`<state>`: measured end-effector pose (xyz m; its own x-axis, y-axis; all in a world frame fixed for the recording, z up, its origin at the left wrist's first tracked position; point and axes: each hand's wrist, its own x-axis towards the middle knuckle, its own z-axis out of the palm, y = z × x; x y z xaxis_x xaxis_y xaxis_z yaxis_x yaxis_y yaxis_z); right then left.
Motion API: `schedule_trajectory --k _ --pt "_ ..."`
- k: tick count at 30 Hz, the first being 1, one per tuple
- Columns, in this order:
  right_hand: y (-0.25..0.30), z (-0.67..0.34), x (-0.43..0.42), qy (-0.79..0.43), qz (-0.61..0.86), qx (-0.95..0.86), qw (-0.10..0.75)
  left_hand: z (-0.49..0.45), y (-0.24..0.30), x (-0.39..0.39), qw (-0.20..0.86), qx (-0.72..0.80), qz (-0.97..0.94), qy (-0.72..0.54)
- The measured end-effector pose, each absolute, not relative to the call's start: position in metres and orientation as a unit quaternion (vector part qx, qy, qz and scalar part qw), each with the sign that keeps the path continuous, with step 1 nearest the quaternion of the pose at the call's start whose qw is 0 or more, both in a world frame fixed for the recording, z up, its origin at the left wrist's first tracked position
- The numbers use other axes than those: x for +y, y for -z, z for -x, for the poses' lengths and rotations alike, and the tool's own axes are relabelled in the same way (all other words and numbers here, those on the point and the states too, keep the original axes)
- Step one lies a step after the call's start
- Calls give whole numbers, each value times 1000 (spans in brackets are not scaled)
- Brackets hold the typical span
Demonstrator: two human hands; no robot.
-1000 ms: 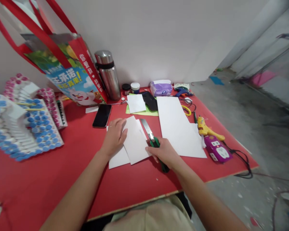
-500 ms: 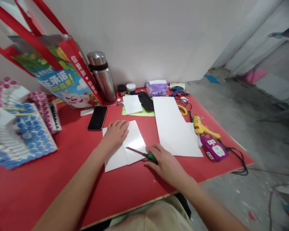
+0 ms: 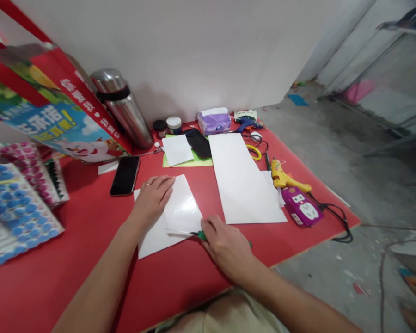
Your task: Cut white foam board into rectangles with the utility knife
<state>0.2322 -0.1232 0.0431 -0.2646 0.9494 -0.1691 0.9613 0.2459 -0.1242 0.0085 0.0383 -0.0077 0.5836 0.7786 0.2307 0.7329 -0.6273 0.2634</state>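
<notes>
My left hand [image 3: 153, 200] lies flat, fingers stretched out, on a white sheet [image 3: 154, 246] of board or thick card. A smaller glossy white piece [image 3: 183, 203] overlaps that sheet, partly beneath my fingertips. My right hand [image 3: 225, 247] is closed around the handle of a green-handled knife [image 3: 201, 235], whose long thin blade points left. The blade lies over the near part of the glossy piece and the sheet; whether it touches them I cannot tell. A bit of green handle shows behind my right hand. Right of these lies a large white board [image 3: 242, 185].
Left stand a phone [image 3: 125, 175], a steel flask [image 3: 125, 111], a printed bag [image 3: 69, 115] and blue-tipped craft pieces [image 3: 21, 208]. Tissues [image 3: 214, 121] and jars [image 3: 174, 125] line the back. A yellow glue gun [image 3: 287, 178], purple box [image 3: 303, 206] and cables lie right, near the table edge.
My right hand has turned the knife; its blade has come nearer to me and lies flatter across the sheet. My left hand still presses the sheet. The camera view has shifted right.
</notes>
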Motion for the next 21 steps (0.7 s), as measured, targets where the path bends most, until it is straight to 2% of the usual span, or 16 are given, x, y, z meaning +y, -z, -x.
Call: schedule_trajectory --k 21 --pt "-37 -238 -114 111 -576 809 23 -13 5 38 86 429 -883 -167"
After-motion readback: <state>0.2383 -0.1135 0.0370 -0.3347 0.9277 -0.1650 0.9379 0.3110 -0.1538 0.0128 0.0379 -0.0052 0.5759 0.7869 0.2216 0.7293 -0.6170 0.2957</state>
